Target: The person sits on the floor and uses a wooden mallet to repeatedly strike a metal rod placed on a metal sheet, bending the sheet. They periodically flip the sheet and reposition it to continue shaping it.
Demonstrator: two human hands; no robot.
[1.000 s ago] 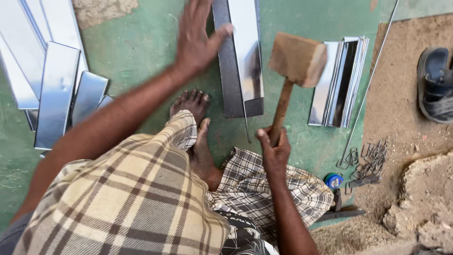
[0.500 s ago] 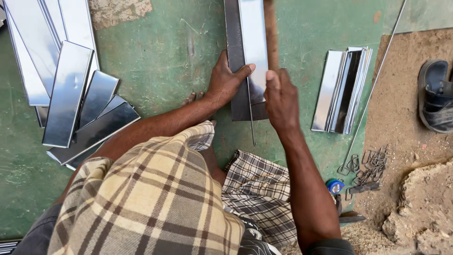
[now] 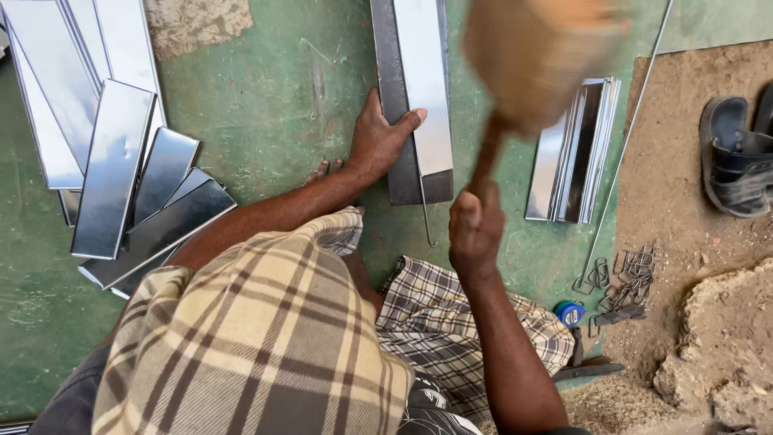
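Note:
A wooden mallet (image 3: pixel 527 60) is raised and blurred above the floor, its handle gripped by my right hand (image 3: pixel 475 229). My left hand (image 3: pixel 377 141) presses flat on the near left edge of a shiny sheet-metal strip (image 3: pixel 423 80) that lies on a dark steel bar (image 3: pixel 394 173) on the green floor. A thin wire rod (image 3: pixel 425 213) pokes out from under the near end of the strip. My bare toes (image 3: pixel 322 171) show just left of the bar.
Several cut metal strips (image 3: pixel 113 161) are piled at left. Another stack of folded strips (image 3: pixel 576 149) lies at right beside a long thin rod (image 3: pixel 632 137). Wire clips (image 3: pixel 624 278), a blue tape measure (image 3: pixel 570 312) and black sandals (image 3: pixel 737 157) sit near the dirt edge.
Half a second ago both hands rested on the strip; now my right hand has swung the mallet up over it. My left hand stays on the strip's edge.

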